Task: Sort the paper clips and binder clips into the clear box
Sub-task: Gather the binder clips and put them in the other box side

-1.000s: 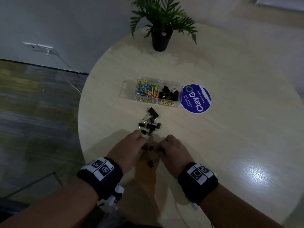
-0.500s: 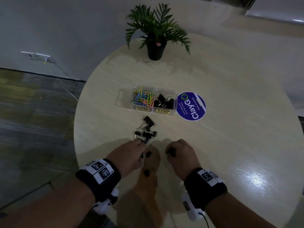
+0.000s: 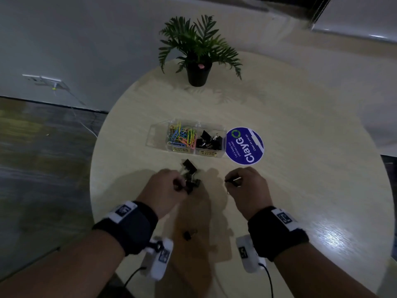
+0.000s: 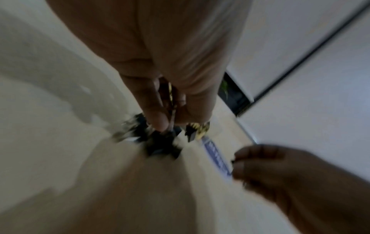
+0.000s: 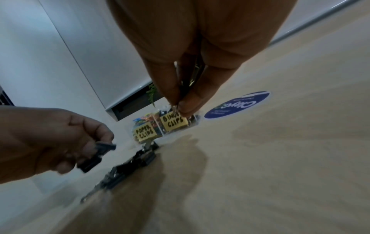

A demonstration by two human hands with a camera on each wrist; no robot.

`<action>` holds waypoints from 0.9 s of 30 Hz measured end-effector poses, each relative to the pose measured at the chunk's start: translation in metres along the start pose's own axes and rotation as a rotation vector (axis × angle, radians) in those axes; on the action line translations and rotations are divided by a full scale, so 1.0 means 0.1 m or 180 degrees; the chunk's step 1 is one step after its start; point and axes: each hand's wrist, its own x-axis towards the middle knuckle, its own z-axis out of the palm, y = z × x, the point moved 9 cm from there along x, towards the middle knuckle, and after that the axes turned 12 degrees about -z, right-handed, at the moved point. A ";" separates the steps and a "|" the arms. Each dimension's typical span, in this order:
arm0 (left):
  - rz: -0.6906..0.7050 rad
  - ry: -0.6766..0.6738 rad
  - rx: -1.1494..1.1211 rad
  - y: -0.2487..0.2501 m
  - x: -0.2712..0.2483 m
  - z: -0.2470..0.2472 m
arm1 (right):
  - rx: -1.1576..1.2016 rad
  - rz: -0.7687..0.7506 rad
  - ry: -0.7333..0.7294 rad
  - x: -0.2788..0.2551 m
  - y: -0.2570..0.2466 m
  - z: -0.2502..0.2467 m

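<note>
Each hand pinches a binder clip – left hand [image 3: 165, 188], right hand [image 3: 247, 186]; loose binder clips [image 3: 190, 173] lie between them and the clear box [image 3: 187, 137]. Sticker [image 3: 245, 146] and potted plant [image 3: 198, 50] share the round table [image 3: 300, 147].

Potted plant [image 3: 198, 50], blue sticker [image 3: 245, 146], round table [image 3: 300, 147].

binder clips [image 3: 190, 173] – black | paper clips [image 3: 181, 136] – multicoloured | labels [image 5: 173, 123] yellow | sticker [image 3: 245, 146] blue

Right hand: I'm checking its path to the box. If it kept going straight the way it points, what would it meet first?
Probably the clear box, at its compartment labelled binder clips. The right hand pinches a small clip above bare table; depth is uncertain.
</note>
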 end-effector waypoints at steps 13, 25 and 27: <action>0.0123 0.0561 -0.0643 0.97 0.75 -0.42 | 0.0131 -0.0062 0.0481 0.67 -0.25 -0.46; 0.0213 0.0806 -0.0260 0.34 0.33 -0.53 | -0.0196 -0.0699 0.0114 1.09 -0.57 -0.05; 0.0249 0.0671 -0.0030 0.19 0.25 -0.43 | -0.0201 -0.0822 0.0088 1.00 -0.59 -0.05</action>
